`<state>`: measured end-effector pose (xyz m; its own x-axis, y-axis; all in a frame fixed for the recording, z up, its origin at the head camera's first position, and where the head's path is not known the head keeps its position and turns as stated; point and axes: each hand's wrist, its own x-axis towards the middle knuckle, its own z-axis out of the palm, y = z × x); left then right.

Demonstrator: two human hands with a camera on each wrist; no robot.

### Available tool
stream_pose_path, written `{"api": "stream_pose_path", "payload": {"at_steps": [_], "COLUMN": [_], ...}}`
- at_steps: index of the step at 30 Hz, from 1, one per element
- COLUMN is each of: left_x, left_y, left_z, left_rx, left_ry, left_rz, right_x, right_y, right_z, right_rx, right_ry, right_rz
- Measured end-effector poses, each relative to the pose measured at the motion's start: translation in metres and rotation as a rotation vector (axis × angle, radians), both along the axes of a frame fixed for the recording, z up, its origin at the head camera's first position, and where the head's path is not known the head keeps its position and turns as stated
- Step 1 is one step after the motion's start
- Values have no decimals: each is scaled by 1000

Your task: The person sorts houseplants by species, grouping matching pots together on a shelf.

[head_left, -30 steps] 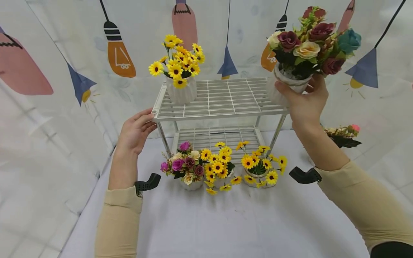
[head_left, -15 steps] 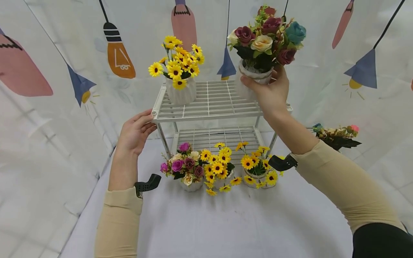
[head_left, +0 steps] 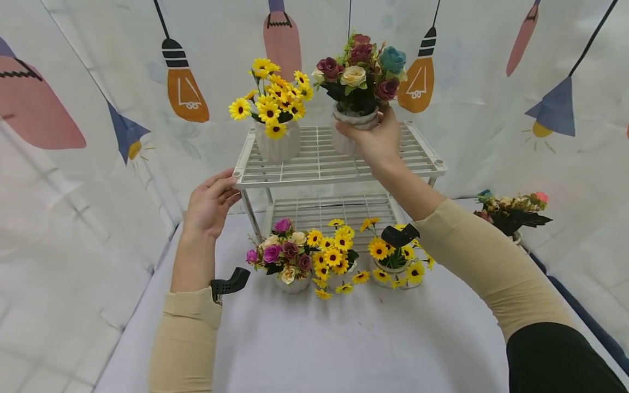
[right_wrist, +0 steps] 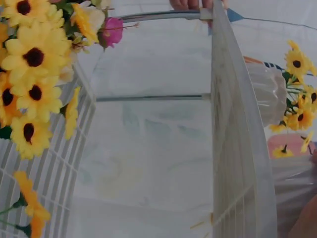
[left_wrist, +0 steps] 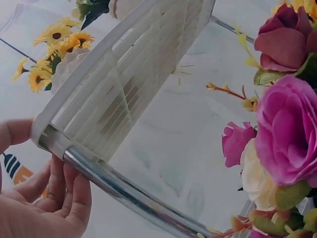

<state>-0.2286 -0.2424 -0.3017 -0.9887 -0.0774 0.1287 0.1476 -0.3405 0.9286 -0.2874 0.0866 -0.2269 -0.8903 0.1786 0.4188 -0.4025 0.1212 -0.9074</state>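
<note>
My right hand grips a white pot of mixed roses, red, cream and teal, at the middle of the rack's upper tier. In the right wrist view the pot's ribbed side appears at the right edge, beside part of the hand. Whether its base touches the wire cannot be told. At the near left corner of the white two-tier wire rack, my left hand holds the frame; the left wrist view shows its fingers curled beside the chrome leg. A white pot of yellow daisies stands left on the upper tier.
In front of the rack stand a pot with purple and cream roses and two pots of yellow daisies. Another flower pot is at the right. A printed curtain hangs behind the white-covered table.
My right hand has carried the rose pot leftward and down, from the right end of the upper tier to its middle. The left hand keeps its hold on the rack corner.
</note>
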Motion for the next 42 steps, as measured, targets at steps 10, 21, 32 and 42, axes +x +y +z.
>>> {"api": "stream_pose_path", "payload": {"at_steps": [10, 21, 32, 42], "left_x": [-2, -2, -1, -3], "left_y": [6, 6, 9, 11], "left_z": [-3, -5, -4, -5], "left_rx": [44, 66, 39, 56], "left_ry": [9, 14, -2, 9], "left_rz": [54, 56, 76, 85], "right_x": [-12, -16, -17, 5], "right_y": [-17, -29, -28, -11], "right_z": [0, -3, -6, 2], "right_rx": [-23, 24, 136, 334], "right_ry": [-68, -77, -86, -150], "right_rz": [34, 42, 66, 122]}}
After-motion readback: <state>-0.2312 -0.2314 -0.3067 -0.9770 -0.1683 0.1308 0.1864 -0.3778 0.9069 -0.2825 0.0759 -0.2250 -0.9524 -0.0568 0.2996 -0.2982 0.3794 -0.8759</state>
